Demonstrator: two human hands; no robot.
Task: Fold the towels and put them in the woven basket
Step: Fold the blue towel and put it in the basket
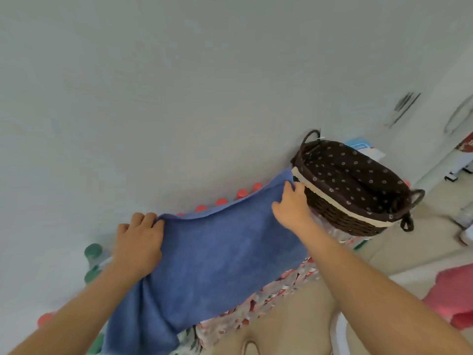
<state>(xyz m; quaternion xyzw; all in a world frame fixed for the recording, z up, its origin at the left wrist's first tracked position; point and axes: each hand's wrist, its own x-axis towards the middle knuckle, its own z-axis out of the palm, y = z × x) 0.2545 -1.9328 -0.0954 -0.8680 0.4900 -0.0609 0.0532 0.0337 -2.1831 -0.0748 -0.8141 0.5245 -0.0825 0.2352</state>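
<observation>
Blue towel [217, 265] draped over red-capped bottle packs [268, 295] against pale wall [179, 98]; gripped by left hand [139, 247] at 9 o'clock, pinched by right hand [291, 208] at 2 o'clock beside woven basket [340, 201].

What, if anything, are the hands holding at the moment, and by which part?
The blue terry-cloth towel, by its far edge: left hand grips the left corner, right hand pinches near the right corner.

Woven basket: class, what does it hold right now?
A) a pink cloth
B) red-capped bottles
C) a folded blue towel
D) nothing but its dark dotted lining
D: the woven basket shows only its lining; the blue towel lies spread outside it.
</observation>
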